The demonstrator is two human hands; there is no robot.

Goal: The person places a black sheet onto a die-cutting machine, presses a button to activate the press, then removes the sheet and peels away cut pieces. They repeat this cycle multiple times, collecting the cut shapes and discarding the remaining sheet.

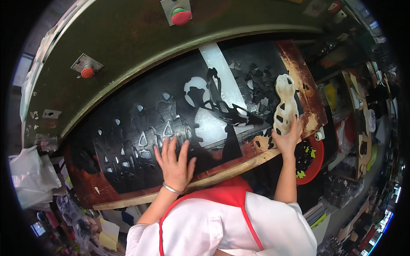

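My left hand (175, 164) lies with its fingers spread on a black sheet (128, 102) full of cut-outs, just by several small triangular openings. To the right, my right hand (288, 138) grips the near end of a cream-coloured, lobed plate with holes (285, 104), thumb on one side and fingers on the other. The plate lies lengthwise beside a heap of small black cut pieces (259, 87). Between my hands a twisted strip of black offcut (218, 96) rests over a pale, shiny strip (224, 68).
A green machine body (141, 38) with a red push button (87, 71) and another, larger button (181, 17) spans the far side. A wooden edge (230, 173) runs along the front. At the right sits a red basin (317, 164) with black and yellow-green scraps. Plastic bags (34, 177) hang at left.
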